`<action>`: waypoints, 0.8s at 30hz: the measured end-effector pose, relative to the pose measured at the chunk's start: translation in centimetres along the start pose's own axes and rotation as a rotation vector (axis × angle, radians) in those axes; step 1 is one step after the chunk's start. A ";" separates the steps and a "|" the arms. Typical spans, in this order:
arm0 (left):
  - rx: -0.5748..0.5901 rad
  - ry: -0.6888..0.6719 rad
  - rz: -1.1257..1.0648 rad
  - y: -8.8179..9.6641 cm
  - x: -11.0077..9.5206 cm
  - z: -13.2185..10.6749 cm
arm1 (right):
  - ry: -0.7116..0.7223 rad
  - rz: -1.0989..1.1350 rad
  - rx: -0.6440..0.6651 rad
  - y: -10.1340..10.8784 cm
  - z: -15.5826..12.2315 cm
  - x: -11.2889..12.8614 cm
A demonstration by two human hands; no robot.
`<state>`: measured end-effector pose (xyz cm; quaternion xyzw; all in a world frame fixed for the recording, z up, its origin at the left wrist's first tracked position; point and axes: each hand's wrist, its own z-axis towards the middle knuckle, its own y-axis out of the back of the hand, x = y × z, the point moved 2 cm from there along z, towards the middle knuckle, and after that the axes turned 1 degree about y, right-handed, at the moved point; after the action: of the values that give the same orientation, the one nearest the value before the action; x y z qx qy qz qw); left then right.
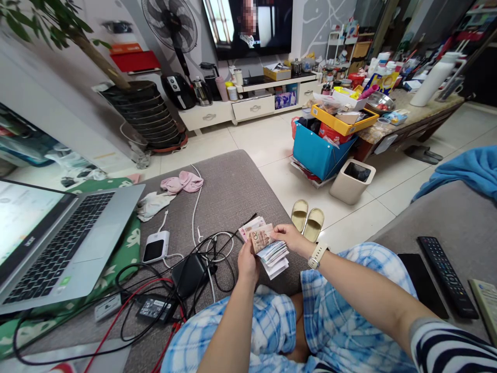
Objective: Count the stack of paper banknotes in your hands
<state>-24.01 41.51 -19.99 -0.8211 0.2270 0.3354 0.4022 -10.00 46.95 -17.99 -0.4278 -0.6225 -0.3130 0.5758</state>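
A fanned stack of banknotes (pixel 267 247) is held just above my knees, over the grey sofa (pixel 229 186). My left hand (pixel 247 261) grips the stack from below, fingers closed round its lower edge. My right hand (pixel 289 238), with a white watch (pixel 317 255) on its wrist, pinches the top notes at their right side. Both arms reach forward over my blue checked trousers (pixel 330 311).
An open laptop (pixel 58 243) rests on a green cushion at left. Tangled cables, a black charger (pixel 190 274) and a white power bank (pixel 156 247) lie beside my hands. Two remotes (pixel 446 274) lie at right. Slippers (pixel 306 217), a bin (pixel 351 181) and a blue box (pixel 318 153) stand on the floor.
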 end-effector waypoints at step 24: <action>-0.008 -0.022 -0.026 0.2 0.1 0.3 | 0.029 0.057 0.048 -0.2 0.0 0.3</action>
<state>-24.16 41.64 -20.28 -0.8218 0.2106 0.3401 0.4057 -10.12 46.91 -17.70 -0.4267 -0.6090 -0.2874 0.6037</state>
